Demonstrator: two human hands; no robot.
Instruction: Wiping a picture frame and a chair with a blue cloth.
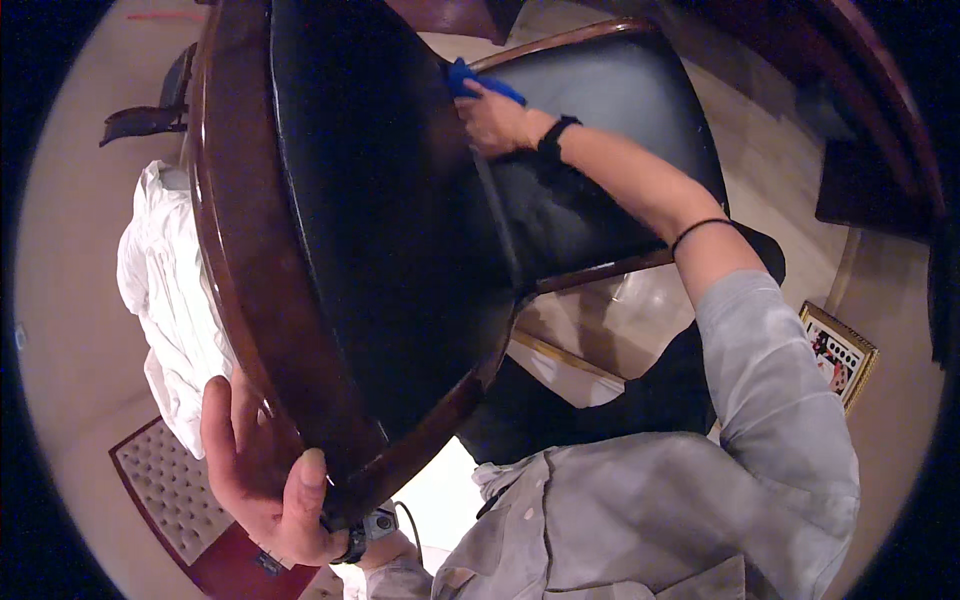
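Observation:
A chair with a dark, glossy wooden frame [235, 190] and black padded upholstery fills the middle of the view. Its tall backrest [380, 230] stands closest to me, and the seat [610, 110] extends to the right. My left hand [265, 470] grips the top corner of the wooden back frame, thumb on the near side. Deep in the chair, my right hand [500, 118] holds a blue cloth [485, 82] against the upholstery where back and seat meet. The palm side of the right hand is hidden.
Beyond the backrest at left lies a bundle of white fabric [175, 290]. A tufted beige headboard-like panel [175, 485] is at lower left. A gold-framed picture [838, 355] stands at right. Dark wooden furniture [870, 180] borders the upper right, and a dark chair-like piece [150, 120] the upper left.

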